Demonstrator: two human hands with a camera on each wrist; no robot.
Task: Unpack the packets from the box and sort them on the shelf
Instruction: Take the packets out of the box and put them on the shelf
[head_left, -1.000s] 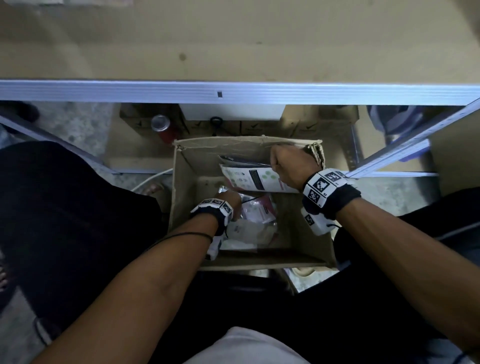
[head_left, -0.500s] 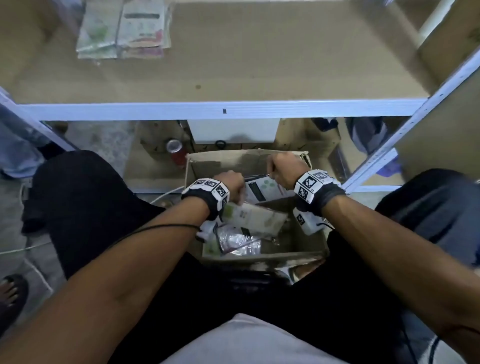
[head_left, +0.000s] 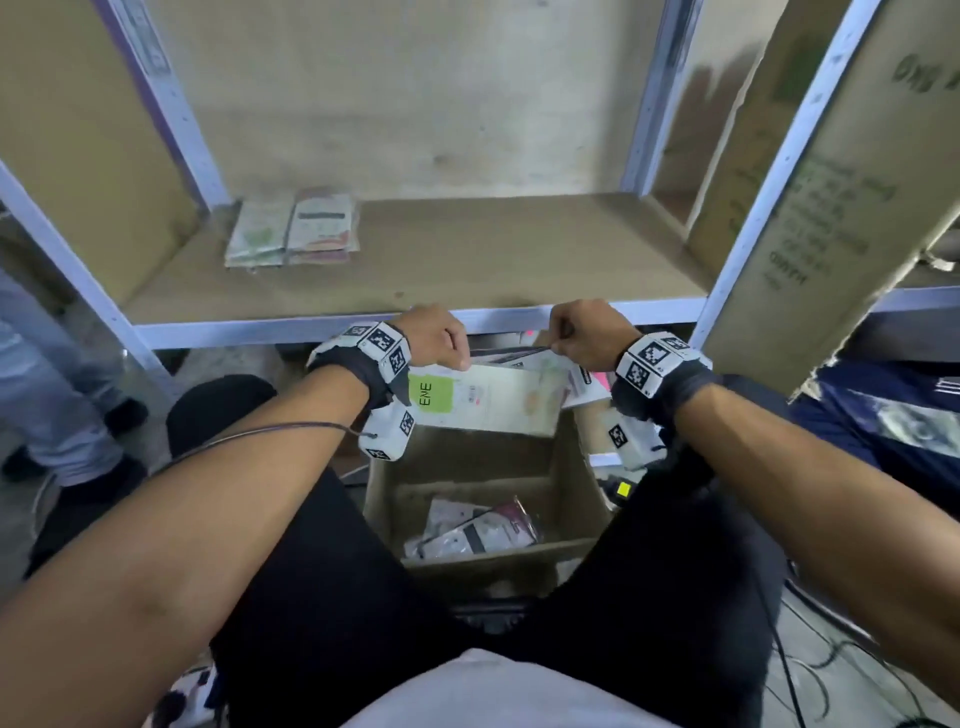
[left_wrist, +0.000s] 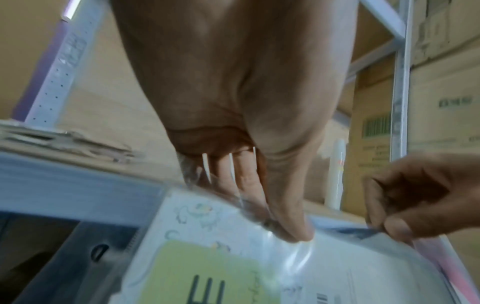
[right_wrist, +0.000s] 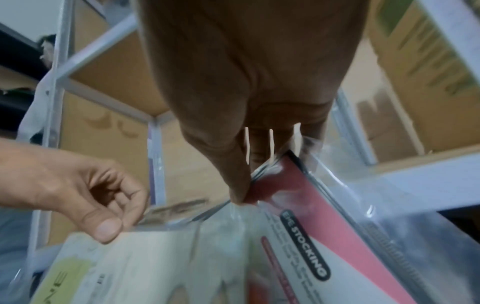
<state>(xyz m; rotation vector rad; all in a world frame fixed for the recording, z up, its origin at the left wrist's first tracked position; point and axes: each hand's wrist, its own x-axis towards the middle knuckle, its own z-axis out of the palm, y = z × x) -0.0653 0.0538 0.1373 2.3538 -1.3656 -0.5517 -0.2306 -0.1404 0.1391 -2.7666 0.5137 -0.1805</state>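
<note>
My left hand (head_left: 441, 340) pinches the top edge of a pale packet with a green label (head_left: 483, 397), thumb on its clear wrap (left_wrist: 293, 232). To its right, my right hand (head_left: 584, 338) pinches a bundle of packets, among them a pink stocking packet (right_wrist: 311, 226). Both hands are raised in front of the shelf's front rail (head_left: 260, 330), above the open cardboard box (head_left: 582, 499). A few clear-wrapped packets (head_left: 475, 530) lie on the box's floor. On the shelf board (head_left: 493, 249), two low stacks of packets (head_left: 293, 231) sit at the back left.
White metal uprights (head_left: 753, 218) frame the shelf bay. A large printed carton (head_left: 841, 171) leans at the right. Another person's legs (head_left: 47, 395) stand at the left. My black-clad knees flank the box. Cables (head_left: 831, 665) lie on the floor at the lower right.
Both hands have risen out of the box to the shelf's front edge, carrying packets. The view has tilted up, so the shelf board and its stacks now show fully.
</note>
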